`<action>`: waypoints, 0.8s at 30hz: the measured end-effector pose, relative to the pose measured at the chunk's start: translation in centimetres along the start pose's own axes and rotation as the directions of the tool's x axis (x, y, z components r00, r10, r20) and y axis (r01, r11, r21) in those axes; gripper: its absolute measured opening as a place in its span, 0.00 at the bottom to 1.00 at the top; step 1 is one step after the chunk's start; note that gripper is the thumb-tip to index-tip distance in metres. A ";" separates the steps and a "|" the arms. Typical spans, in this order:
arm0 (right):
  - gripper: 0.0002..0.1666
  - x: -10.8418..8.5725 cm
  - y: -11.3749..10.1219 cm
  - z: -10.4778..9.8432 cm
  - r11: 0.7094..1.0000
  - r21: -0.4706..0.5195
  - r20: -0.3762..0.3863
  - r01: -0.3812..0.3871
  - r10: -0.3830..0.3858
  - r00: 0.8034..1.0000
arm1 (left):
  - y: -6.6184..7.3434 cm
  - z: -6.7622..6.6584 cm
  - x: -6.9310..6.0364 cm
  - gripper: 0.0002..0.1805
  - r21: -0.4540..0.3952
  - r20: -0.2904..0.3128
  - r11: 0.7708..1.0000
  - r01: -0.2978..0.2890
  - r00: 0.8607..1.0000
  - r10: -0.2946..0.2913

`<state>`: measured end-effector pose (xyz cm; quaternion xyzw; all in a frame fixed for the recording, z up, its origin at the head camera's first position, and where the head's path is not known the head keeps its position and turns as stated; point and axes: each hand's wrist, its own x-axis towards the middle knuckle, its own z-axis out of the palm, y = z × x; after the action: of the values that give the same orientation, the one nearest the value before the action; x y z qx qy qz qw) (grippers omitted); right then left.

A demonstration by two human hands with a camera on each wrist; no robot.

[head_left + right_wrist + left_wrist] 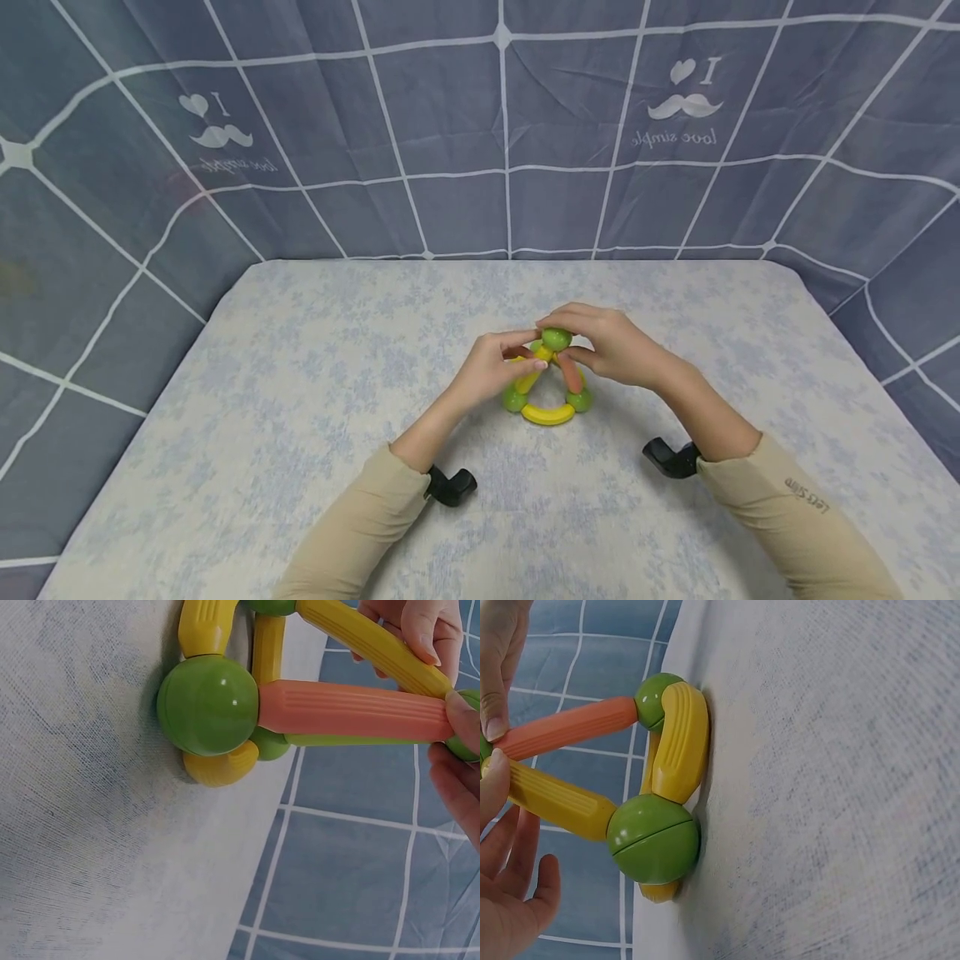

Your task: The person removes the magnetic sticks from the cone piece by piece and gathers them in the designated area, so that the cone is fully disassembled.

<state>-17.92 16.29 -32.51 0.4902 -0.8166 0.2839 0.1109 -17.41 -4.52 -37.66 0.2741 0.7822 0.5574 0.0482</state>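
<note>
A frame of sticks and green balls stands on the table, with a curved yellow piece [548,415] along its front base. An orange stick [352,711] and a yellow stick [559,799] slope up from green balls at the base to a green top ball [557,338]. The left hand [491,367] pinches the yellow stick near its upper end. Around the top ball curl the fingers of the right hand [611,346], its thumb by the orange stick's upper end. A light green stick [352,740] shows behind the orange one.
The table [300,375] has a pale floral cover. Behind it and at its sides hangs a blue-grey curtain [450,117] with white lines. Black wrist mounts, left [452,487] and right [671,458], stick out near the sleeves.
</note>
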 end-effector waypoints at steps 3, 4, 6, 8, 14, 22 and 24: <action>0.26 -0.1 -0.1 0.2 1.000 0.006 -0.004 -0.006 0.006 1.000 | -0.1 0.1 -0.2 0.22 0.030 -0.002 0.999 -0.032 0.999 0.032; 0.26 -0.2 -0.1 0.2 1.000 0.003 -0.007 -0.009 0.009 1.000 | -0.1 0.2 -0.3 0.22 0.045 -0.001 0.998 -0.044 0.999 0.044; 0.26 -0.3 0.0 0.3 1.000 -0.004 -0.015 -0.012 0.012 1.000 | -0.1 0.3 -0.4 0.22 0.068 0.003 0.995 -0.067 0.998 0.067; 0.26 -0.3 0.0 0.3 1.000 -0.011 -0.028 -0.011 0.010 1.000 | 0.0 0.4 -0.4 0.22 0.089 0.003 0.992 -0.086 0.996 0.086; 0.25 -0.3 0.1 0.4 1.000 0.001 -0.076 -0.005 0.005 0.997 | 0.2 0.5 -0.5 0.21 0.139 -0.006 0.979 -0.146 0.989 0.149; 0.25 -0.6 0.3 1.1 0.997 0.070 -0.129 -0.020 0.029 0.991 | 0.4 0.6 -0.7 0.18 0.277 0.008 0.932 -0.235 0.970 0.243; 0.25 -0.6 0.3 1.3 0.998 0.068 -0.155 -0.013 0.023 0.988 | 0.4 0.7 -0.7 0.17 0.284 0.001 0.927 -0.245 0.967 0.255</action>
<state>-17.79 16.13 -33.97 0.4627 -0.7998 0.3494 0.1552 -16.43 -4.21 -37.70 0.3654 0.8130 0.4469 -0.0766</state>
